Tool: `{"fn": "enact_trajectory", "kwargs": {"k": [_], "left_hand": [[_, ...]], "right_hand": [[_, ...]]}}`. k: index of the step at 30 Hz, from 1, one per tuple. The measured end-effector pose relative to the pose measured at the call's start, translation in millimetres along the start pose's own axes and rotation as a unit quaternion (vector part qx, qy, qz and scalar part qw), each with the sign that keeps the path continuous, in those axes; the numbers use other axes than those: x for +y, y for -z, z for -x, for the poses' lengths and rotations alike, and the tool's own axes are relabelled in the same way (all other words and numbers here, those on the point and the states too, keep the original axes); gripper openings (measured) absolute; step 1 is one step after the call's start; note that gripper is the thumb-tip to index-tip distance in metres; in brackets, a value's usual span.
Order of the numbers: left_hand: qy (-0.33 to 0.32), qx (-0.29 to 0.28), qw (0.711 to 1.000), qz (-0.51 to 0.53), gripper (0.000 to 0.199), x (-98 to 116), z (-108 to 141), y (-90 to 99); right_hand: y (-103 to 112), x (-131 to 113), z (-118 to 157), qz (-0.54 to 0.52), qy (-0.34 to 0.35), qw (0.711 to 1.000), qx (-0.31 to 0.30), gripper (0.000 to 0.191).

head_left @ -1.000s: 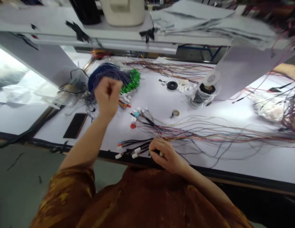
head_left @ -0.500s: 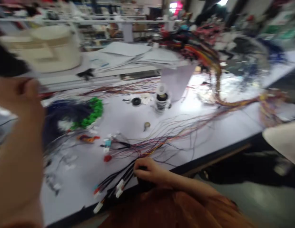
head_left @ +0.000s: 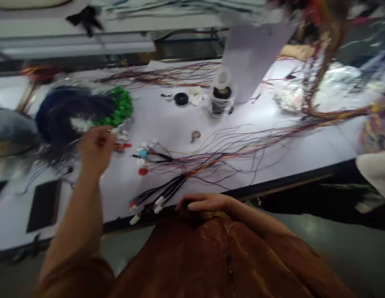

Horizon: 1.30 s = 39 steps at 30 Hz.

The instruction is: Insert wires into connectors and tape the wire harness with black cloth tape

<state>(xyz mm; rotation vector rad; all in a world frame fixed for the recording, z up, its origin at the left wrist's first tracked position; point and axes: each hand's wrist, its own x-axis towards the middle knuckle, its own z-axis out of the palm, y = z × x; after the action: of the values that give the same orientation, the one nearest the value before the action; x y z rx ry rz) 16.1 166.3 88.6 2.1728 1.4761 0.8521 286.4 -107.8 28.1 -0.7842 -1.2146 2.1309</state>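
My left hand is closed, fingertips pinched, just below a cluster of green connectors on a dark blue wire bundle. Whatever lies between those fingertips is too small or blurred to name. Beside them is a small orange-red piece. My right hand rests at the table's front edge, loosely curled and apart, with nothing visible in it. Just beyond it lies a wire harness with black-sleeved branches, white connectors, a red connector and a light blue one.
A clear cup with a black roll stands behind the harness, near a black tape roll and a small tan roll. At left lies a dark flat rectangle. Plastic bags sit at right. A white shelf runs along the back.
The view has tilted down. My left hand has come from the far left to the green connectors. My right hand has moved off the black-sleeved wires to the table edge.
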Motion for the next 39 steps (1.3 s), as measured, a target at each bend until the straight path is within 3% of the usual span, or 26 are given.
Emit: {"fn": "enact_trajectory", "kwargs": {"k": [4,5,8,11,15,18,21,25,27,29,31,32,34,36,39], "left_hand": [[0.02,-0.118,0.993,0.004,0.035,-25,32,-43.4],[0.001,-0.148,0.989,-0.01,0.035,-27,32,-54.0],[-0.038,-0.165,0.984,-0.059,0.035,-32,18,-77.3],[-0.051,-0.18,0.975,-0.119,0.042,-33,-2,-92.8],[-0.067,-0.242,0.95,-0.184,0.044,-26,-19,-111.1],[-0.089,-0.271,0.927,-0.245,0.028,-18,-21,-117.6],[-0.101,-0.276,0.921,-0.255,0.013,-15,-17,-111.3],[-0.102,-0.221,0.963,-0.114,0.012,-14,-4,-92.3],[-0.036,-0.198,0.979,0.032,0.014,-10,4,-87.8],[0.079,-0.18,0.96,0.197,0.015,-4,11,-90.2],[0.197,-0.154,0.91,0.33,0.015,3,17,-97.5],[0.244,-0.137,0.884,0.374,0.016,6,19,-101.8],[0.3,-0.103,0.849,0.422,0.017,9,22,-109.2],[0.31,-0.081,0.843,0.432,0.017,8,25,-113.5],[0.257,-0.067,0.875,0.405,0.017,3,28,-114.0]], "right_hand": [[23,-2,28,-0.024,-0.026,0.998,-0.043,0.068],[24,-1,30,-0.024,-0.028,0.998,-0.044,0.068],[17,2,28,-0.051,-0.044,0.998,-0.018,0.069],[8,-3,16,-0.078,-0.072,0.994,0.021,0.056],[21,-24,-11,-0.002,-0.001,0.99,0.139,0.038],[52,-42,-37,0.017,0.074,0.962,0.263,0.033],[85,-55,-64,-0.045,0.105,0.925,0.362,0.035],[118,-64,-96,-0.076,0.096,0.901,0.417,0.033],[131,-65,-109,-0.056,0.092,0.9,0.423,0.031],[146,-64,-120,0.011,0.083,0.891,0.446,0.028],[159,-64,-127,0.16,0.051,0.863,0.476,0.026],[165,-64,-130,0.257,0.031,0.832,0.49,0.026],[170,-67,-136,0.44,0.004,0.744,0.503,0.028],[166,-70,-147,0.551,0.009,0.677,0.489,0.029],[146,-75,-174,0.625,0.002,0.662,0.415,0.032]]}}
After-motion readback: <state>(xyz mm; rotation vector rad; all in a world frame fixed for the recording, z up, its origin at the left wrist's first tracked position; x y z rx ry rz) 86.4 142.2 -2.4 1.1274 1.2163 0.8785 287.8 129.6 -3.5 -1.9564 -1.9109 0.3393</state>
